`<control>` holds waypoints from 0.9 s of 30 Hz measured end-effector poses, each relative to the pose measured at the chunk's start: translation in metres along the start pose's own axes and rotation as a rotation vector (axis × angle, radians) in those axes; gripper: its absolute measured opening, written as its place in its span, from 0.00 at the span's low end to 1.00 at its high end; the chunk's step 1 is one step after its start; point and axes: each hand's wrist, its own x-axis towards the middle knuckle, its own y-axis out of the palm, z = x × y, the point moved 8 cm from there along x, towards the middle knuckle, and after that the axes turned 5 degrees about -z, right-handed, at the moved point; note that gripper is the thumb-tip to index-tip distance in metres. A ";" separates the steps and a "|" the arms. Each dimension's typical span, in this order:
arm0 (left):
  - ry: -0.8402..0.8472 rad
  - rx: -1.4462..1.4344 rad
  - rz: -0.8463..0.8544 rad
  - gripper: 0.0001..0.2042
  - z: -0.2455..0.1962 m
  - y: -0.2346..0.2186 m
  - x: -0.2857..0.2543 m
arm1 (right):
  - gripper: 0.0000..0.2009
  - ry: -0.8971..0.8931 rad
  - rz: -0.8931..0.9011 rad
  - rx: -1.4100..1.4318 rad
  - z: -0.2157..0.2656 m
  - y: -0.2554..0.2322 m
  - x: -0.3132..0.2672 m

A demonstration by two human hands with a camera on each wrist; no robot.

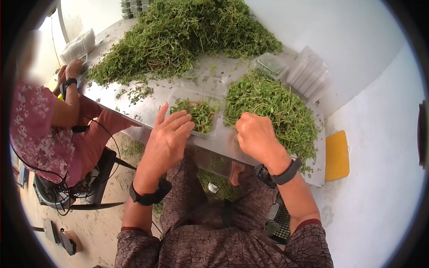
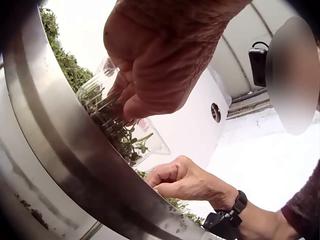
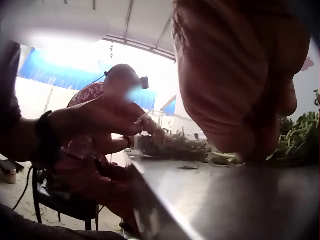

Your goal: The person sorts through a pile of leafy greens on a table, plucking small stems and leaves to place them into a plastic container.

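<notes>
A clear plastic clamshell box [image 1: 216,123], its lid folded back, holds a layer of leafy green sprigs [image 1: 203,115] near the table's front edge. Over its left side lies my left hand [image 1: 169,136], thumb apart and fingers extended; in the left wrist view the fingertips reach down onto the sprigs. My right hand [image 1: 258,136] is curled, thumb against the fingers, at the left edge of a smaller heap of greens [image 1: 277,107]. Thin stems show right at its fingertips in the right wrist view, where it pinches the greens low over the metal table [image 3: 225,190].
A large mound of greens [image 1: 192,35] covers the back of the table. Stacked empty clamshells [image 1: 308,73] and a filled box [image 1: 270,65] stand at the right by the wall. Another person [image 1: 49,129] sits at left. A yellow board [image 1: 337,155] is beside the table's right end.
</notes>
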 end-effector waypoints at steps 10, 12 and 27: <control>0.006 -0.046 -0.058 0.15 -0.021 0.000 0.010 | 0.04 0.707 -0.440 1.000 -0.051 -0.053 -0.024; 0.011 -0.065 -0.061 0.16 -0.023 -0.002 0.009 | 0.04 0.715 -0.415 1.067 -0.048 -0.051 -0.031; -0.385 -0.800 0.021 0.14 -0.066 0.002 -0.007 | 0.02 0.568 -0.162 1.179 0.043 -0.025 -0.059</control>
